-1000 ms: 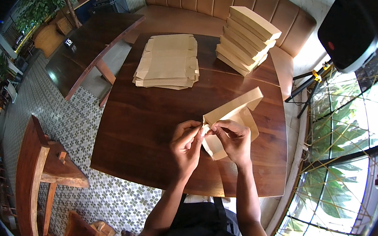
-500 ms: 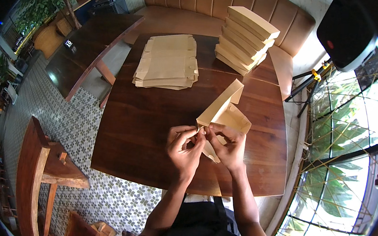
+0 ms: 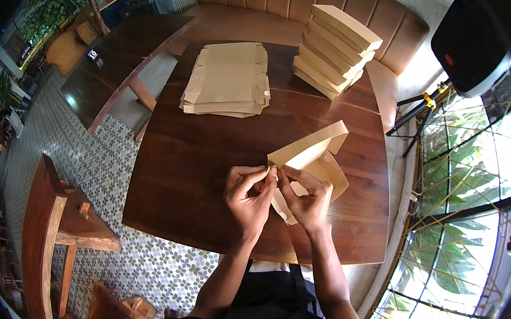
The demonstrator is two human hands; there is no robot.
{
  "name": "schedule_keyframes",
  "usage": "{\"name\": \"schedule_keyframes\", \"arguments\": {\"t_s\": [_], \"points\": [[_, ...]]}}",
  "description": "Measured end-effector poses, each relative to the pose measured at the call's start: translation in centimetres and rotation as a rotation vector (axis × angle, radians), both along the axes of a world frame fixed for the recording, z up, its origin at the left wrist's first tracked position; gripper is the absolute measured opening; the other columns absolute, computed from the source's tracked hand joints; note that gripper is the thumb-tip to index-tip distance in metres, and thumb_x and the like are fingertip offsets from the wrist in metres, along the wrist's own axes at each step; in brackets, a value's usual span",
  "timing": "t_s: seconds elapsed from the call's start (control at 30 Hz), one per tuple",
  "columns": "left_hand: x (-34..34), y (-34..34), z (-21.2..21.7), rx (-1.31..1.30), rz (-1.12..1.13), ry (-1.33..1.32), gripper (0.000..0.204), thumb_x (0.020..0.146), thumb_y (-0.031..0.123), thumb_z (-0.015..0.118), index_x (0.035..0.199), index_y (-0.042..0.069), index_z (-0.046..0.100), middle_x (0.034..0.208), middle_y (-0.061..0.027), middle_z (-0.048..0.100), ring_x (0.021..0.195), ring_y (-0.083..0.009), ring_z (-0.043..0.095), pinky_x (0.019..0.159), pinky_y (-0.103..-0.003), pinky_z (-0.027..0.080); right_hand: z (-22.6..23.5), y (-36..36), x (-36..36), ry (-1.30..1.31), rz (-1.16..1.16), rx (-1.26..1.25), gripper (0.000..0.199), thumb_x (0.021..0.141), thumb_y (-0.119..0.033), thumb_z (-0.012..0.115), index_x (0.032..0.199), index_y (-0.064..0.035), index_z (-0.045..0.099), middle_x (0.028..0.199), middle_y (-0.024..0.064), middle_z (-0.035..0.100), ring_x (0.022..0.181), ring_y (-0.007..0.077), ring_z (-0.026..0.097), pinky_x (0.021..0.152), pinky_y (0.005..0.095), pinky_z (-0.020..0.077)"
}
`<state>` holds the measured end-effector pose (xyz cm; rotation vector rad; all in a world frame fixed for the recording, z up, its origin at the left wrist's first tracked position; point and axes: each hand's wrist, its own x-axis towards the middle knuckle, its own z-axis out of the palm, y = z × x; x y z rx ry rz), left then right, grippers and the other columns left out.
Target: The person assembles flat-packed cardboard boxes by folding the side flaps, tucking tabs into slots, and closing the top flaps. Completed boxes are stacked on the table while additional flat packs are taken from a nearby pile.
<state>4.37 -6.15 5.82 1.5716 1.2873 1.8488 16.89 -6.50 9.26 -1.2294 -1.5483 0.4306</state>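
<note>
The box [image 3: 311, 149] is above the right half of the surface [image 3: 187, 172], its long side slanting from the hands toward the far right corner. Half a second ago that side slanted more steeply; now it leans further right. The left hand [image 3: 249, 198] and right hand [image 3: 308, 199] each have a narrow grip, pinching the box's near left corner. The box is open. I can't see inside the stack [image 3: 336, 52] by the far right corner.
</note>
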Motion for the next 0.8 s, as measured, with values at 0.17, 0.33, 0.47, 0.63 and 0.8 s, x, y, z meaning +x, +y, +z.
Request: {"name": "schedule_keyframes", "arguments": {"t_s": [0.17,0.33,0.47,0.63,0.8], "points": [[-0.3,0.4,0.0,0.041,-0.030,0.026,0.016,0.089,0.000,0.083,0.103,0.004,0.077,0.104,-0.0041,0.065,0.084,-0.0082,0.062,0.066,-0.023,0.051,0.0,0.5,1.0,0.073,0.115,-0.073,0.014,0.090,0.001,0.076,0.104,0.0026,0.078,0.090,0.0138,0.080,0.082,0.0191,0.079,0.075,0.0297,0.0594],[0.0,0.1,0.1,0.013,-0.006,0.013,0.016,0.089,-0.002,0.082,0.102,0.004,0.075,0.105,-0.0039,0.064,0.077,-0.0063,0.058,0.063,-0.022,0.049,-0.2,0.6,1.6,0.029,0.164,-0.042,0.016,0.092,0.003,0.075,0.108,0.0041,0.077,0.092,0.0142,0.080,0.085,0.0174,0.077,0.078,0.0297,0.0592],[0.4,0.1,0.3,0.037,-0.006,-0.021,0.017,0.089,-0.006,0.079,0.102,0.003,0.072,0.108,-0.0050,0.062,0.074,-0.0058,0.056,0.062,-0.022,0.049,-1.0,0.7,0.7,0.261,0.170,-0.101,0.016,0.093,0.003,0.076,0.108,0.0073,0.076,0.095,0.0120,0.080,0.088,0.0136,0.075,0.081,0.0276,0.0589],[0.8,0.2,0.5,0.052,0.013,-0.034,0.019,0.088,-0.008,0.079,0.101,0.003,0.070,0.109,-0.0054,0.061,0.073,-0.0053,0.055,0.060,-0.022,0.049,-1.2,0.5,0.2,0.214,0.079,-0.093,0.017,0.092,0.002,0.077,0.107,0.0079,0.076,0.097,0.0109,0.080,0.088,0.0122,0.074,0.081,0.0265,0.0589],[0.9,0.6,0.0,0.091,0.067,-0.003,0.021,0.087,-0.009,0.080,0.101,0.004,0.071,0.110,-0.0054,0.061,0.073,-0.0054,0.056,0.059,-0.021,0.049,-0.8,0.4,-0.3,0.079,-0.011,-0.032,0.016,0.089,0.002,0.079,0.105,0.0063,0.077,0.093,0.0128,0.081,0.086,0.0138,0.077,0.078,0.0269,0.0595]]}}
